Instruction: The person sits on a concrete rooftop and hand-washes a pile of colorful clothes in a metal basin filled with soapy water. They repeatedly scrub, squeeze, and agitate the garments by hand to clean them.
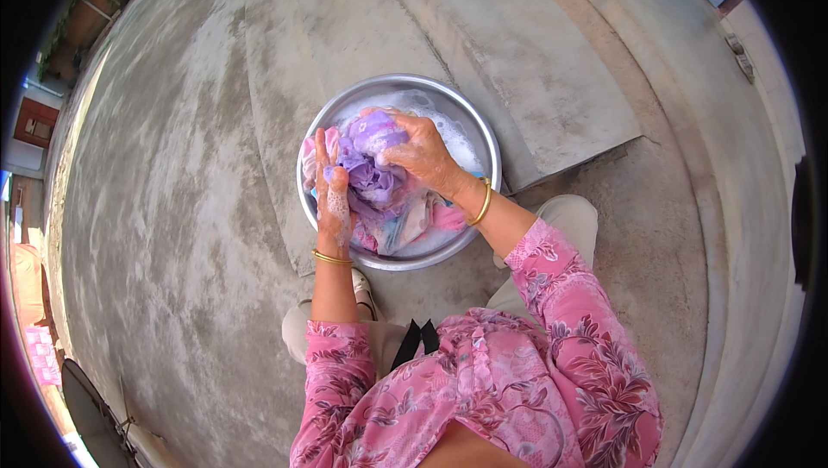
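Note:
A round metal basin (497, 164) stands on the concrete before me, holding soapy water and several wet clothes. My right hand (424, 151) grips a bunched part of a purple cloth (372, 173), its fingers curled round the foamy fabric. At the basin's left side, my left hand (332, 190) is upright and soapy, with a fold of the same purple cloth between thumb and fingers. Beneath the purple cloth lie pink and white garments (414, 222), partly covered by it. White suds (462, 138) float along the right side of the basin.
A raised concrete slab (556, 80) with a broken-looking edge lies beyond the basin on the right. My knees (569, 225) flank the near side, and one shoe (363, 290) is close to the rim. A dark round object (97, 416) stands at lower left.

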Demonstrator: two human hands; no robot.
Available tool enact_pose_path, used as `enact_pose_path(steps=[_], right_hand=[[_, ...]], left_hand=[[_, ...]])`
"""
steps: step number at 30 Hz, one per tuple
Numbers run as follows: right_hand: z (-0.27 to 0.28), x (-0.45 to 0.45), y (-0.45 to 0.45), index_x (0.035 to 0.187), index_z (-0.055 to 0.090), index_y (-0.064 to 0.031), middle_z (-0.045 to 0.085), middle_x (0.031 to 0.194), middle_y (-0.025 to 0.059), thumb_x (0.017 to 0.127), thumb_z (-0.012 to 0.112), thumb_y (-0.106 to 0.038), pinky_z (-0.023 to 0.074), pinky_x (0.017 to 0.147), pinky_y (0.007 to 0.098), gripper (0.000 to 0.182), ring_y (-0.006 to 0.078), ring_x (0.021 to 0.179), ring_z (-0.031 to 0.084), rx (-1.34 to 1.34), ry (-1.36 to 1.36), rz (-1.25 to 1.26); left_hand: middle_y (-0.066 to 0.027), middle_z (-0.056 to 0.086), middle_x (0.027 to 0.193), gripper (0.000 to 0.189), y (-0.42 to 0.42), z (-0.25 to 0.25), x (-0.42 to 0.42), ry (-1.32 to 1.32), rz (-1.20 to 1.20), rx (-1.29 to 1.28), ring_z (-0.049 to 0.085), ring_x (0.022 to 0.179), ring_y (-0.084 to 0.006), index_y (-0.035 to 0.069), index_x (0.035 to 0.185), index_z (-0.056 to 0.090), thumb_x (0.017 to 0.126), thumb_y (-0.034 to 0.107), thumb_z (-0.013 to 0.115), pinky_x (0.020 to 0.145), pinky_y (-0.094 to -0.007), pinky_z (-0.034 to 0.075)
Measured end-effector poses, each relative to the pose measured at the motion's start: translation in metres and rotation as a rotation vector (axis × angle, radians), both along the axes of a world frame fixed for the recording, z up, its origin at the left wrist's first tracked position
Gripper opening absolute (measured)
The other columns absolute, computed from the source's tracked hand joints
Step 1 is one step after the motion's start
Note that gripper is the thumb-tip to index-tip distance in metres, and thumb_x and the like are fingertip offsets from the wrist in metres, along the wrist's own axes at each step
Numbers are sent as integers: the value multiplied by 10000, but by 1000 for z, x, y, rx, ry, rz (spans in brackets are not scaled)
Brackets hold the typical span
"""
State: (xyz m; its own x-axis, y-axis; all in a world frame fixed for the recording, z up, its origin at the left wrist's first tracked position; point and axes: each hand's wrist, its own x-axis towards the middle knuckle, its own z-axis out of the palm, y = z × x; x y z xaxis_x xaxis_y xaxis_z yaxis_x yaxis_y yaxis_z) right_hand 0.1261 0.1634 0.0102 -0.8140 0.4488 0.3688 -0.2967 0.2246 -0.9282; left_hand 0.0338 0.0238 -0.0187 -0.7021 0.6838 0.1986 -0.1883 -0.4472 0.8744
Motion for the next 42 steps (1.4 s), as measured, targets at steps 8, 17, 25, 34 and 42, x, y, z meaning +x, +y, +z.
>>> enact_pose_path(steps=[8, 17, 25, 34, 42], right_hand=[[-35, -4, -70, 1022, 524, 20, 564, 987, 217, 695, 656, -225, 417, 825, 421, 429, 377, 952, 533, 515, -352, -165], [-42, -34, -40, 993, 501, 29, 559, 966, 227, 707, 608, -140, 409, 860, 394, 349, 368, 941, 538, 142, -55, -257], [-50, -44, -36, 911, 517, 42, 579, 933, 229, 698, 696, -325, 415, 822, 397, 460, 346, 871, 547, 118, -147, -359], [-26, -10, -90, 935, 572, -8, 532, 1061, 202, 695, 689, -182, 315, 937, 454, 319, 368, 1028, 463, 374, 34, -314], [-59, -57, -5, 909, 601, 13, 581, 962, 196, 762, 661, -228, 428, 816, 366, 288, 334, 911, 549, 136, -307, -286]], left_hand=[[-88, 582, 1078, 352, -8, -62, -1, -509, 78, 122, 582, 955, -199, 21, 1216, 468, 934, 227, 428, 838, -345, 485], [-29, 602, 891, 221, 9, -41, 3, -518, 174, -10, 570, 751, -128, 40, 1044, 582, 905, 201, 523, 665, -267, 477], [-90, 574, 1107, 274, -4, -106, -6, -327, 133, -90, 549, 995, -197, -14, 1116, 551, 919, 156, 469, 868, -330, 437], [-64, 583, 1043, 270, -13, -119, -22, -407, 192, -106, 544, 908, -144, 6, 1128, 539, 926, 169, 464, 787, -292, 457], [-102, 602, 938, 231, -3, -98, 0, 176, 346, -346, 541, 883, -182, -31, 1056, 570, 923, 124, 463, 799, -316, 436]])
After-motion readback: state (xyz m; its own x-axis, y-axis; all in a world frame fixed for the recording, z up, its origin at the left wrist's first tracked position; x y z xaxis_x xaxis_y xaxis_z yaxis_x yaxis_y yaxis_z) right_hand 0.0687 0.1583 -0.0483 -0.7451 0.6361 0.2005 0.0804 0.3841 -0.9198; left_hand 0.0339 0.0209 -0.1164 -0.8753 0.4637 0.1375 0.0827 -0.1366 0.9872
